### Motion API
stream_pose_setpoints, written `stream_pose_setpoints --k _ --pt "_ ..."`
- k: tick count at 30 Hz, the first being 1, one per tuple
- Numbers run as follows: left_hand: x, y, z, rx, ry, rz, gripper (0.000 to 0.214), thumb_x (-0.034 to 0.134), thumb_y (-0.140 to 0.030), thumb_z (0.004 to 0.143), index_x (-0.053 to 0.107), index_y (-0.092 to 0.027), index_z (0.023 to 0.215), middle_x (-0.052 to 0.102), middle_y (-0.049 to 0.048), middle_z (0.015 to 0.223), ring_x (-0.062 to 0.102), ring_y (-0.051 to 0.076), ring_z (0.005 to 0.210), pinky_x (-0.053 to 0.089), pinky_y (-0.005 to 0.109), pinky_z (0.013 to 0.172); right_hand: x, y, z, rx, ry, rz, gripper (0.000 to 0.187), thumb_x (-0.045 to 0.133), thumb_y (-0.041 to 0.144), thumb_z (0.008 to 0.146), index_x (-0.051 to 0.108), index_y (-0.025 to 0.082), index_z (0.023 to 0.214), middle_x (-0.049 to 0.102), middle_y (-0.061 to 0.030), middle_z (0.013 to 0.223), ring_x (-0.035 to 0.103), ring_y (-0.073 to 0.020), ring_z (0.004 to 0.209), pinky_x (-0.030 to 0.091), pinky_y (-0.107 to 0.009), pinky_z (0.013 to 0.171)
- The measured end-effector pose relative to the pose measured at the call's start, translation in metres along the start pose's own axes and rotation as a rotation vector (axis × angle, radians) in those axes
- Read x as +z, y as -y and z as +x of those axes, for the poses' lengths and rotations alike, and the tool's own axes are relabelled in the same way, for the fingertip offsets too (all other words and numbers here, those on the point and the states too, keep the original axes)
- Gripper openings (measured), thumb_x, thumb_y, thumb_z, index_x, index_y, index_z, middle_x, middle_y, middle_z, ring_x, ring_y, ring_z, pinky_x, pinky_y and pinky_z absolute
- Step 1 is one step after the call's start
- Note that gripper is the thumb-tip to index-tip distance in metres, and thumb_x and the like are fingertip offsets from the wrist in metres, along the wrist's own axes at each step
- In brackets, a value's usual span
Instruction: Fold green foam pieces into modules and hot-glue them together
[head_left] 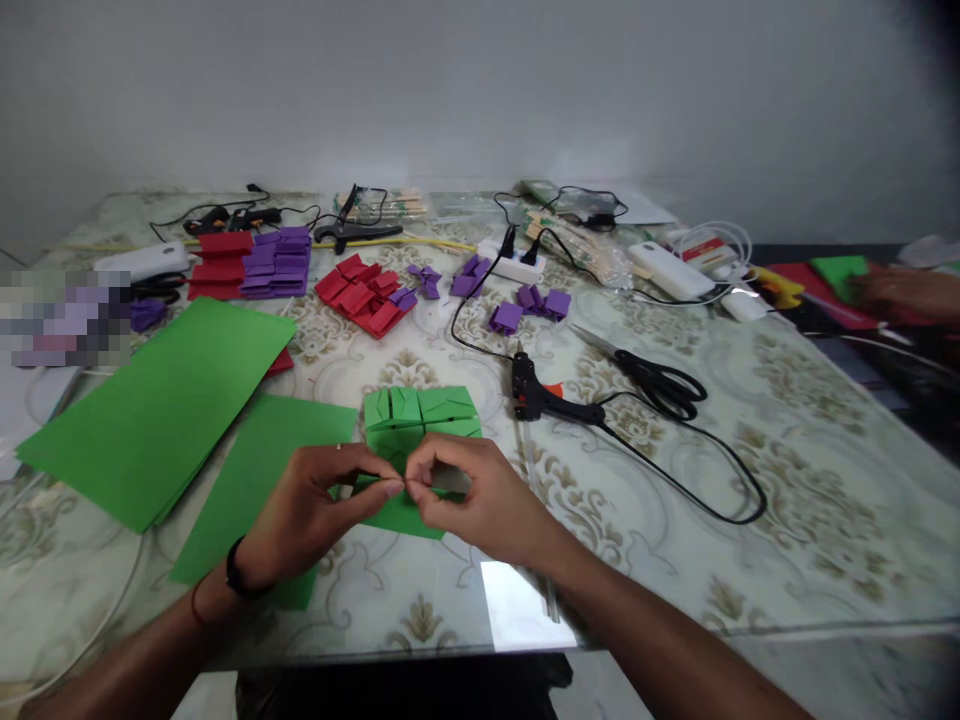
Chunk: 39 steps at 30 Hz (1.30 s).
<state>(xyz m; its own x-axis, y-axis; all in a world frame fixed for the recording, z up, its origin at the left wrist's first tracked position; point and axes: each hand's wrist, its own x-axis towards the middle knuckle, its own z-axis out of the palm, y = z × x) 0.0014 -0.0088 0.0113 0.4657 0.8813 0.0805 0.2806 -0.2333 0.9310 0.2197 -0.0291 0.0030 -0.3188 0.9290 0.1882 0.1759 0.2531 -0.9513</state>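
Observation:
My left hand and my right hand meet at the fingertips near the front of the table. Thumb and forefinger of each are pinched on a small green paper piece, mostly hidden behind the fingers. Just beyond them lie folded green paper blocks, set side by side in rows. To the left, a loose green sheet runs partly under my left wrist, and a stack of green sheets lies farther out. A black glue gun rests right of the blocks, its nozzle pointing away.
Black-handled scissors lie right of the glue gun, whose cord loops across the table. Folded red pieces and purple pieces lie farther back, near a white power strip. Another person's hand is at far right.

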Motion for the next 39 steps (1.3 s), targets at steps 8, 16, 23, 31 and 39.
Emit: stream_pose_setpoints --k 8,16,23,31,39 --pt "-0.009 -0.01 0.001 0.006 -0.089 -0.033 0.009 0.078 -0.022 0.088 0.081 -0.022 0.079 0.079 -0.0003 0.073 0.07 0.015 0.066 0.052 0.023 0.063 -0.011 0.004 0.001 -0.03 -0.01 -0.01 0.016 0.064 0.006 0.075 0.062 0.021 0.074 0.062 0.0056 0.072 0.057 -0.0111 0.07 0.044 -0.023 0.068" --pt "-0.011 -0.01 0.003 -0.078 -0.127 -0.033 0.013 0.077 -0.029 0.09 0.079 -0.022 0.08 0.08 0.0013 0.076 0.072 0.017 0.068 0.055 0.023 0.061 -0.034 0.001 0.004 0.049 -0.061 -0.033 0.011 0.064 0.01 0.079 0.064 0.021 0.077 0.065 0.0031 0.074 0.061 -0.0133 0.071 0.047 -0.025 0.068" --pt "0.001 -0.004 -0.002 0.0 -0.099 0.062 0.011 0.077 -0.027 0.093 0.084 -0.023 0.085 0.082 0.0006 0.079 0.073 0.016 0.069 0.055 0.025 0.068 -0.012 0.001 0.005 0.011 -0.035 -0.054 0.006 0.069 0.015 0.087 0.07 0.02 0.083 0.071 0.0016 0.077 0.064 -0.0135 0.072 0.049 -0.025 0.07" --pt "0.009 -0.004 -0.001 0.041 0.001 0.068 0.011 0.071 -0.018 0.091 0.08 -0.02 0.085 0.08 0.0016 0.077 0.071 0.016 0.068 0.053 0.025 0.066 -0.003 0.001 0.001 -0.071 0.019 -0.071 0.015 0.065 0.007 0.079 0.063 0.022 0.079 0.064 0.0036 0.076 0.059 -0.0129 0.07 0.046 -0.025 0.067" --pt "-0.013 -0.009 0.003 0.025 -0.144 0.105 0.011 0.071 -0.021 0.087 0.073 -0.021 0.076 0.076 0.0004 0.072 0.069 0.017 0.067 0.053 0.026 0.064 -0.032 0.0 0.003 0.021 -0.037 -0.092 0.015 0.063 0.007 0.072 0.061 0.022 0.074 0.063 0.0042 0.071 0.058 -0.0133 0.067 0.045 -0.026 0.066"
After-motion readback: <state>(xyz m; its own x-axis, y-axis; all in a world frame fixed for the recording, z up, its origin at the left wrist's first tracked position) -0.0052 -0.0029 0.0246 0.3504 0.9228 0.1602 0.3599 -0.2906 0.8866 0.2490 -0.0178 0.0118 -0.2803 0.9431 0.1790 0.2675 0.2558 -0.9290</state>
